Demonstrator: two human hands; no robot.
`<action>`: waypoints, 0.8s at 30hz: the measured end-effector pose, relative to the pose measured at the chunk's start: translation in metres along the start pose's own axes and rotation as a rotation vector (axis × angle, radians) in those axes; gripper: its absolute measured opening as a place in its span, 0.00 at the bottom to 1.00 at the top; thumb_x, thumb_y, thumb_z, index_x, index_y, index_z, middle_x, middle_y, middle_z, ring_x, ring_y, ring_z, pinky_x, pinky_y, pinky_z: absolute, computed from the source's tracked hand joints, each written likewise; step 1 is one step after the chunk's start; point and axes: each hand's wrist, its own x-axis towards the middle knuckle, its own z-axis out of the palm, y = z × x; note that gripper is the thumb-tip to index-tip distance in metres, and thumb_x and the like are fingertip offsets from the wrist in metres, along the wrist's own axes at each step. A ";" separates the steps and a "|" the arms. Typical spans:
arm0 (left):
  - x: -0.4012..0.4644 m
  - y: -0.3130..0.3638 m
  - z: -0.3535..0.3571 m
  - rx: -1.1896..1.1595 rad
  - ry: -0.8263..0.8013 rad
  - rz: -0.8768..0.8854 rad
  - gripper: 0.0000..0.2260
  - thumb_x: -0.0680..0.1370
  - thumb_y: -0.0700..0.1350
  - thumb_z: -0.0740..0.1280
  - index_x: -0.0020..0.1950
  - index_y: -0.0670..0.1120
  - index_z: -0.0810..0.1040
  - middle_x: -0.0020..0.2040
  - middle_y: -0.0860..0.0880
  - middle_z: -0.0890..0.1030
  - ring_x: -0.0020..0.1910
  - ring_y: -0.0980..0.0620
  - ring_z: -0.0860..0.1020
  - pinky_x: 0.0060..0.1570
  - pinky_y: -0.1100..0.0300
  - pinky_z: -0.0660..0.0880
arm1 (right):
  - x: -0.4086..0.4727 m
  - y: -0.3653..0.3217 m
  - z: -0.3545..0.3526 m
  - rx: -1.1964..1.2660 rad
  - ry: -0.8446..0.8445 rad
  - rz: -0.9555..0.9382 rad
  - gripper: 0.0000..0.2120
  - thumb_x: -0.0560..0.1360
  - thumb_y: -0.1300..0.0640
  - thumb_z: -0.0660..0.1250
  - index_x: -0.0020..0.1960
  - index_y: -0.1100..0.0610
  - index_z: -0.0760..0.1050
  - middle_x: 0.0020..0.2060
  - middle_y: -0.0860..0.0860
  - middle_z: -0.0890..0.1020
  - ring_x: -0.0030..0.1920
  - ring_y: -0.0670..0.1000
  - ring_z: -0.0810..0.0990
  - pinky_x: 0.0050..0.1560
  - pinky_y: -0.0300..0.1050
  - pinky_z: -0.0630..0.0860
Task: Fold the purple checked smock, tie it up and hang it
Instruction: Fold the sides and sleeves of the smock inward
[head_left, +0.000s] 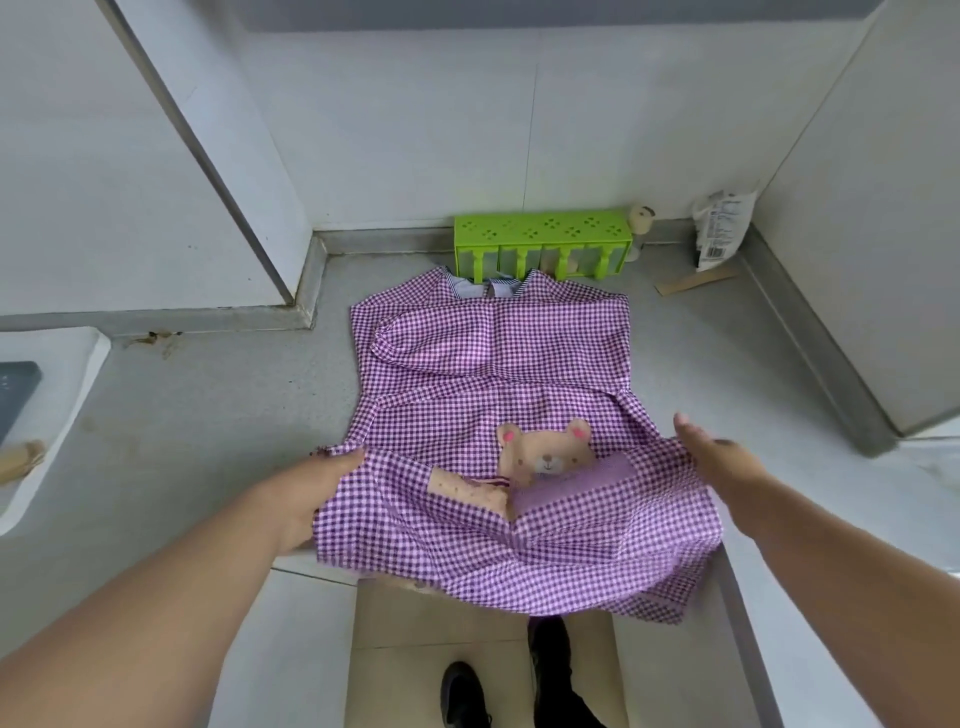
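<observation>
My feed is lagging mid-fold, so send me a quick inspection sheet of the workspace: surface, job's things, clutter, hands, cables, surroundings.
Surface: grey speckled counter, stained near its back left corner.
Job's things: purple checked fabric smock lying spread out, sleeves folded across, hem hanging over the counter's front edge; bear patch facing up.
Clutter: green perforated plastic rack at the collar; white printed packet leaning in the corner; flat wooden stick.
Hands: left hand grips the smock's left edge; right hand open at the right edge.
Cables: nothing seen.
Surroundings: pale wall panels; dark shoes below on the tiled floor.
</observation>
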 end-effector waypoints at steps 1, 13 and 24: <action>0.004 -0.003 -0.001 0.050 0.027 -0.012 0.21 0.85 0.54 0.67 0.72 0.43 0.77 0.59 0.39 0.86 0.57 0.37 0.85 0.62 0.37 0.80 | 0.000 0.012 -0.002 -0.168 -0.051 0.067 0.26 0.77 0.36 0.70 0.60 0.59 0.81 0.57 0.54 0.82 0.57 0.58 0.79 0.67 0.54 0.74; -0.011 -0.009 0.000 0.039 -0.153 -0.085 0.26 0.77 0.62 0.74 0.70 0.49 0.78 0.63 0.39 0.85 0.62 0.33 0.83 0.61 0.33 0.79 | -0.029 0.001 -0.005 0.004 -0.385 0.101 0.26 0.77 0.35 0.66 0.64 0.54 0.79 0.56 0.52 0.83 0.58 0.56 0.82 0.66 0.54 0.74; -0.029 0.000 -0.004 -0.065 -0.217 -0.033 0.26 0.80 0.63 0.68 0.70 0.45 0.79 0.62 0.36 0.85 0.62 0.32 0.83 0.67 0.33 0.76 | -0.071 -0.030 -0.001 0.075 -0.447 0.035 0.26 0.80 0.37 0.64 0.64 0.57 0.78 0.56 0.54 0.86 0.56 0.57 0.85 0.57 0.52 0.80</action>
